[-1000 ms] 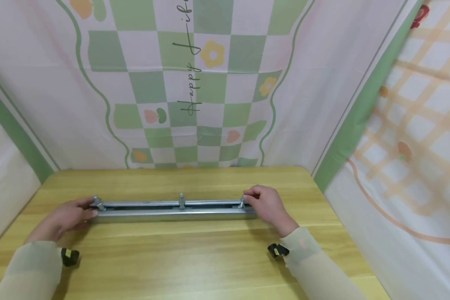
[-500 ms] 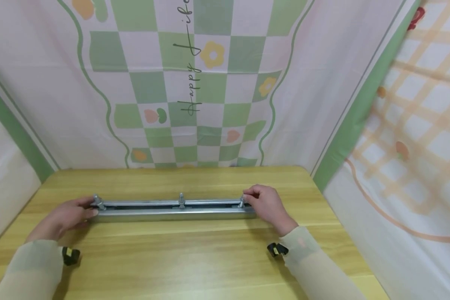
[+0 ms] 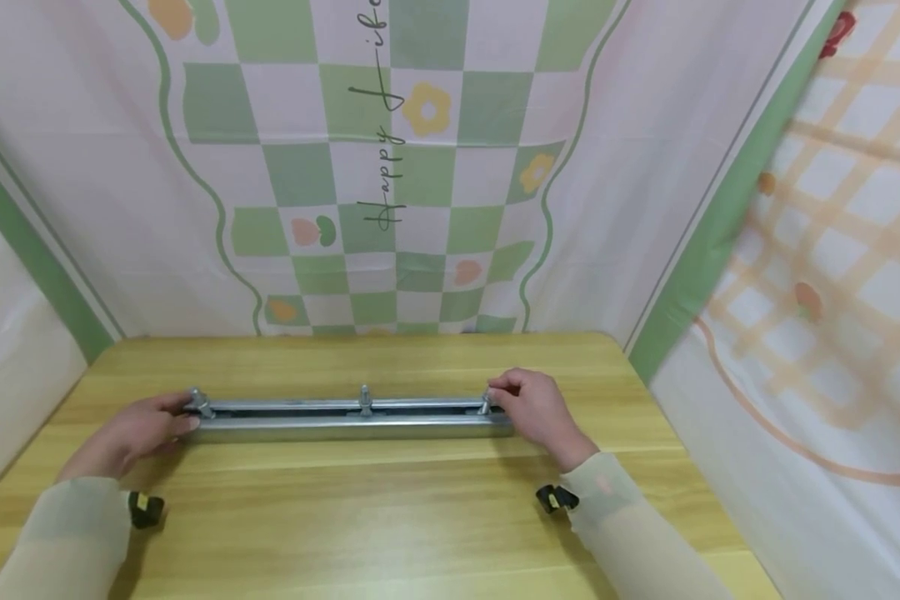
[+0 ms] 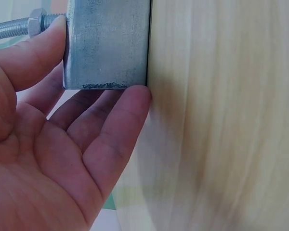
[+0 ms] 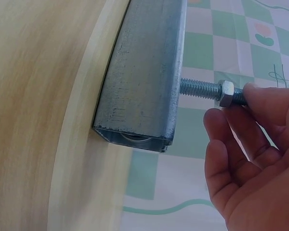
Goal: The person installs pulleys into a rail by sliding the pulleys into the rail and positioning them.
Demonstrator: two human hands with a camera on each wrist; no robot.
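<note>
A long galvanized steel strut channel (image 3: 352, 432) lies across the wooden table, its slotted side up. Three threaded bolts stand in the slot: a leaning left bolt (image 3: 199, 403), a middle bolt (image 3: 365, 400) and a right bolt (image 5: 201, 88). My left hand (image 3: 141, 427) grips the channel's left end. In the left wrist view its thumb lies on the upper edge beside the bolt, and a fingertip touches the lower corner. At the other end my right hand (image 3: 537, 410) pinches the tip of the right bolt, just above its hex nut (image 5: 226, 94).
The light wooden table (image 3: 360, 525) extends in front of and behind the channel. A green-and-white checkered curtain (image 3: 420, 175) hangs along the table's back edge, with another patterned cloth (image 3: 825, 275) at the right. Small black devices (image 3: 146, 509) sit at both wrists.
</note>
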